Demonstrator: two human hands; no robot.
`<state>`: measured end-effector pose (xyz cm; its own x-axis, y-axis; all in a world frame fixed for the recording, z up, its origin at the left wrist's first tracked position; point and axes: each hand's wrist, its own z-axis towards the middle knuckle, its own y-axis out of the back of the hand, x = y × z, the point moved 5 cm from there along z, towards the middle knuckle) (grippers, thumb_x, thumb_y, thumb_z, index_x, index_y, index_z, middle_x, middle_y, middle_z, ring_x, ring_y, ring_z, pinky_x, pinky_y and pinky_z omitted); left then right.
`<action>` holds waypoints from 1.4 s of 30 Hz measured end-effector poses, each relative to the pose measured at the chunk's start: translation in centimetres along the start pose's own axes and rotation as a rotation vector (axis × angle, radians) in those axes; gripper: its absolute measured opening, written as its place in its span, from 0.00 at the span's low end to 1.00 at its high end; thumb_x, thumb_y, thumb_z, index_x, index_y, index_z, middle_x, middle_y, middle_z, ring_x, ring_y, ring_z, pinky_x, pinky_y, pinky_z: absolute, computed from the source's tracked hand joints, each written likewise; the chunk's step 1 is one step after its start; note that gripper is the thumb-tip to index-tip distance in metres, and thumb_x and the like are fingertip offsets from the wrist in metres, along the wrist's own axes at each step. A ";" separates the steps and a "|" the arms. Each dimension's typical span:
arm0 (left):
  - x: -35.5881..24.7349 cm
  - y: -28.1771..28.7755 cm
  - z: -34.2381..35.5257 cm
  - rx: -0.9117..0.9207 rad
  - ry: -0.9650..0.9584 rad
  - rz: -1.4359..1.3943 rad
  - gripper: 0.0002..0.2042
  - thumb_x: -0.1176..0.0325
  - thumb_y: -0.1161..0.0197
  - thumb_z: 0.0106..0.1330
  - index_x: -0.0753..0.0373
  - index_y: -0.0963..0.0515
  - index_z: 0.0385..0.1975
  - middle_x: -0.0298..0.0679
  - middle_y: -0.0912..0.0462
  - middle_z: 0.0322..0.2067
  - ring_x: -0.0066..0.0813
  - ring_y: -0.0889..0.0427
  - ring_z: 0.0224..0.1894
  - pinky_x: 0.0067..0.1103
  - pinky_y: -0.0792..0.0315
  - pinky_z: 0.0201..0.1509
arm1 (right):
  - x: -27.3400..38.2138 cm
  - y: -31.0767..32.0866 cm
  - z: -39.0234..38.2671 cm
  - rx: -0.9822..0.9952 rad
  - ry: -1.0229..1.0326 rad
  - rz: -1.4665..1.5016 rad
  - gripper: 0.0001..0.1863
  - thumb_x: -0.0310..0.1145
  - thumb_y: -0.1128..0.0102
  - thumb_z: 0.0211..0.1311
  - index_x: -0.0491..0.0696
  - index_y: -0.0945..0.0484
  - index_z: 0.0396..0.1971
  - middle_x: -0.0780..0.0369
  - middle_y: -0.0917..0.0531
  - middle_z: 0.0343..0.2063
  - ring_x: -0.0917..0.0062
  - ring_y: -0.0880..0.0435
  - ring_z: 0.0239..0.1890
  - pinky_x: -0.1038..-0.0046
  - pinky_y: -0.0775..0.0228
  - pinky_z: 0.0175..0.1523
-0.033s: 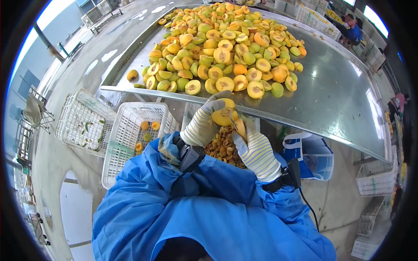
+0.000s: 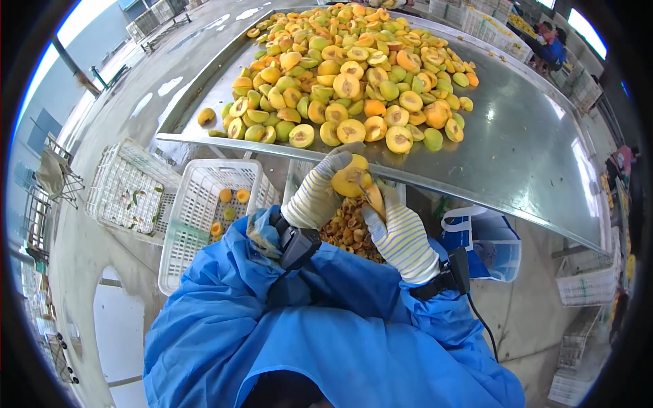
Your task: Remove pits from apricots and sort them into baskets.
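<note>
My left hand (image 2: 316,192), in a striped knit glove, is closed round a yellow peach half (image 2: 349,175) just off the near edge of the metal table. In my right hand (image 2: 401,238), gloved alike, is a short tan tool (image 2: 375,199) that looks like a pitting knife. Its tip meets the peach; the fingers hide part of it. Under both hands a container holds brown peach pits and scraps (image 2: 345,230). Ahead lies a large heap of cut peach halves (image 2: 347,86), yellow, green and orange, several with their brown centres showing.
The metal table (image 2: 507,146) has a raised rim. To my left stand a white plastic crate (image 2: 185,234) with several peach pieces and another white crate (image 2: 112,178) with leaves. A blue and white bag (image 2: 500,248) sits right, under the table. Another person (image 2: 552,51) is far right.
The peach half in my left hand has turned slightly, so more of its rounded face shows. Both hands stay in nearly the same place.
</note>
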<state>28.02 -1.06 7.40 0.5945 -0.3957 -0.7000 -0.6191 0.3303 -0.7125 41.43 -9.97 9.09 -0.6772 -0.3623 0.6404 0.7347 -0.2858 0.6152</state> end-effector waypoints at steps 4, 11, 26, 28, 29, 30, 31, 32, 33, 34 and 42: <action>0.4 0.4 -0.1 -0.083 0.055 0.030 0.23 0.54 0.37 0.64 0.64 0.28 0.52 0.41 0.20 0.45 0.32 0.20 0.48 0.29 0.26 0.55 | 0.2 -0.2 0.0 0.041 -0.020 -0.089 0.17 0.41 0.42 0.63 0.46 0.30 0.44 0.49 0.19 0.23 0.51 0.20 0.26 0.55 0.29 0.31; 0.4 0.6 -0.1 -0.048 0.007 0.183 0.20 0.54 0.40 0.66 0.65 0.25 0.48 0.40 0.19 0.42 0.30 0.20 0.45 0.24 0.26 0.54 | 0.1 -0.6 -0.1 0.100 -0.018 -0.216 0.15 0.42 0.42 0.62 0.44 0.28 0.38 0.50 0.20 0.22 0.53 0.19 0.26 0.56 0.28 0.30; -1.3 1.3 1.0 -0.070 0.137 1.255 0.32 0.43 0.48 0.69 0.66 0.33 0.59 0.40 0.23 0.49 0.27 0.25 0.53 0.20 0.32 0.58 | -3.1 -3.3 -0.7 0.342 -0.184 0.122 0.19 0.41 0.45 0.64 0.44 0.30 0.47 0.44 0.19 0.33 0.50 0.19 0.37 0.55 0.29 0.41; -1.7 -1.1 0.8 0.084 0.005 0.560 0.33 0.40 0.48 0.68 0.64 0.32 0.60 0.38 0.23 0.49 0.25 0.25 0.52 0.21 0.33 0.58 | -2.9 -2.8 -0.4 0.175 -0.066 0.183 0.17 0.40 0.43 0.64 0.45 0.29 0.46 0.50 0.19 0.27 0.59 0.18 0.29 0.63 0.28 0.35; -0.9 -1.0 0.7 0.052 -0.069 0.526 0.31 0.40 0.48 0.68 0.62 0.30 0.57 0.37 0.23 0.49 0.23 0.25 0.51 0.21 0.32 0.57 | -3.3 -3.2 -0.6 0.223 -0.372 0.527 0.17 0.41 0.42 0.64 0.45 0.28 0.46 0.56 0.21 0.25 0.67 0.21 0.26 0.68 0.30 0.32; 0.1 -1.0 0.9 0.052 -0.077 0.521 0.31 0.40 0.48 0.68 0.62 0.30 0.57 0.37 0.23 0.49 0.23 0.25 0.51 0.21 0.32 0.57 | -3.3 -3.7 -1.2 0.264 -0.683 0.868 0.17 0.41 0.42 0.65 0.46 0.27 0.47 0.63 0.22 0.23 0.75 0.23 0.23 0.74 0.32 0.29; 0.2 -1.3 0.7 0.049 -0.219 0.583 0.29 0.41 0.47 0.68 0.62 0.28 0.55 0.36 0.22 0.48 0.22 0.25 0.51 0.21 0.32 0.57 | -2.0 -3.3 -1.6 0.343 -0.843 1.010 0.18 0.43 0.42 0.65 0.47 0.27 0.48 0.69 0.26 0.23 0.86 0.28 0.23 0.80 0.35 0.28; 0.2 -1.5 0.7 0.044 -0.361 0.644 0.28 0.42 0.47 0.68 0.62 0.26 0.52 0.36 0.22 0.47 0.22 0.26 0.50 0.20 0.32 0.56 | -2.1 -3.3 -1.6 0.348 -0.842 1.008 0.18 0.43 0.42 0.65 0.47 0.27 0.48 0.69 0.26 0.23 0.86 0.28 0.23 0.80 0.35 0.28; 0.3 -1.0 1.0 0.001 -0.370 0.583 0.26 0.43 0.45 0.67 0.63 0.23 0.46 0.35 0.20 0.43 0.21 0.23 0.46 0.20 0.30 0.52 | -2.2 -3.3 -1.2 0.390 -0.732 0.946 0.19 0.43 0.42 0.65 0.47 0.27 0.49 0.68 0.25 0.23 0.85 0.28 0.23 0.80 0.35 0.28; 0.0 -0.5 1.1 -0.006 -0.367 0.587 0.26 0.43 0.45 0.67 0.63 0.23 0.46 0.35 0.20 0.43 0.21 0.23 0.46 0.20 0.30 0.52 | -2.5 -3.5 -1.2 0.430 -0.625 0.889 0.19 0.43 0.42 0.66 0.47 0.27 0.50 0.67 0.25 0.23 0.84 0.27 0.23 0.80 0.34 0.28; -0.5 -1.2 0.0 0.162 0.270 0.703 0.39 0.29 0.52 0.61 0.67 0.21 0.43 0.38 0.17 0.35 0.25 0.18 0.35 0.19 0.24 0.43 | -1.4 -2.3 -0.8 0.470 -0.292 0.739 0.20 0.46 0.43 0.66 0.48 0.27 0.51 0.67 0.26 0.21 0.83 0.28 0.18 0.81 0.38 0.22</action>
<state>28.48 -1.26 8.57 -0.0698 -0.2350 -0.9695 -0.7095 0.6949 -0.1173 40.72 -9.55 6.40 -0.0723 -0.0531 0.9960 0.9358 0.3418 0.0862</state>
